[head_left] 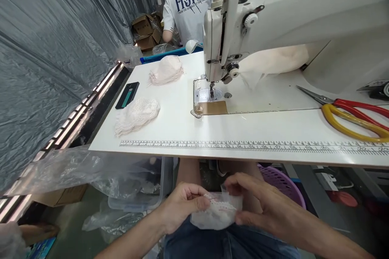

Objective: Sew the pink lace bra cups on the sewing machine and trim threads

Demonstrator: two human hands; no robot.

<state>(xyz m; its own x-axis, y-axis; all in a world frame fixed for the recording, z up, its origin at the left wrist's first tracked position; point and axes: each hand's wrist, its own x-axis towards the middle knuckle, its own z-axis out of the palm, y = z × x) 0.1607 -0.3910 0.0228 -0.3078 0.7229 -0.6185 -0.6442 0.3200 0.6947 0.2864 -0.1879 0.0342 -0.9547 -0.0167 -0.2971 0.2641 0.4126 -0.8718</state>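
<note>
Above my lap, a small white lace-trimmed fabric piece [214, 214] is stretched between both hands. My left hand [185, 206] pinches its upper left edge between thumb and fingers. At its right side, my right hand [258, 200] grips the edge, thumb below and fingers above. Sheer material sticks up near the right fingertips. Beyond the table edge stands a white sewing machine [219, 40], its needle and presser foot [212, 90] over the metal plate with no fabric under them.
White lace pieces [138, 115] and a pale pink stack [167, 70] lie left on the table [170, 129], beside a dark phone [127, 95]. Scissors [349, 113] with red and yellow handles rest right. A purple basket [284, 182] stands below; a person [190, 6] sits ahead.
</note>
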